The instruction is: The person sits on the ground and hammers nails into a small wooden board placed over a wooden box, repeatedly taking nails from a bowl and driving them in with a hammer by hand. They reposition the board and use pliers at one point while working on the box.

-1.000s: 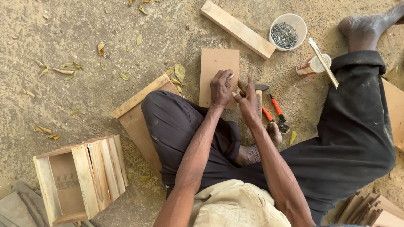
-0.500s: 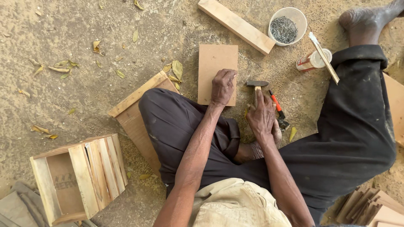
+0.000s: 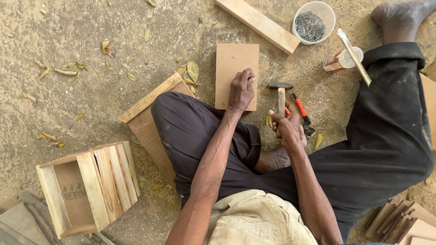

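Left hand (image 3: 240, 90): closed, fingertips pinching what looks like a small nail upright at the right edge of the flat brown board (image 3: 232, 63), which lies on the sandy ground at scene centre, far of the crossed legs. Right hand (image 3: 287, 127): closed around the wooden handle of a hammer (image 3: 280, 93), head just right of the board. Bowl of nails (image 3: 313, 22): far right. Handling note: best to keep the nail vertical, begin with light taps, fingers low and clear of the head.
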Available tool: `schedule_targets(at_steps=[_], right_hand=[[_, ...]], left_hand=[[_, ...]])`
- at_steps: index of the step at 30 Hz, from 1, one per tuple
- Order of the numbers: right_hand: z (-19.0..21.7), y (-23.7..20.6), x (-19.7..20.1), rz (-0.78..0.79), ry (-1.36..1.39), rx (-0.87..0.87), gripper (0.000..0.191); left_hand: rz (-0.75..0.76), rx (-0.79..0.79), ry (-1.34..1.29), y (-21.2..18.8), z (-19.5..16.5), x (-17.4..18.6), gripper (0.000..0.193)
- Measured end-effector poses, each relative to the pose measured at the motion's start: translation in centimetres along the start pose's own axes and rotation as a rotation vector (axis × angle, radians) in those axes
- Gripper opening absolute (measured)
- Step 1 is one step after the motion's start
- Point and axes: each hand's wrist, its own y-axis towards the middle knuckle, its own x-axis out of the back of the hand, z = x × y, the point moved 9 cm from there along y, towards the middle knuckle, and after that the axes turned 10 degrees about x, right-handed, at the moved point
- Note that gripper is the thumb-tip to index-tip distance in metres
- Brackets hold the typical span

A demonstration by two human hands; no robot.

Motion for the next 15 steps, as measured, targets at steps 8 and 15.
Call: schedule_targets(at_steps=[8,15], right_hand=[[9.1,-3.7,-0.4,-0.048,-0.453,0.687,0.081],[9.4,-4.1,-1.1,0.024,-0.695,0.631,0.068]], left_hand=[[-0.009,-0.067,0.057,-0.2,-0.1,-0.2,0.020],[-0.035,-0.132,0.135,-0.5,-0.6,-0.3,0.014]])
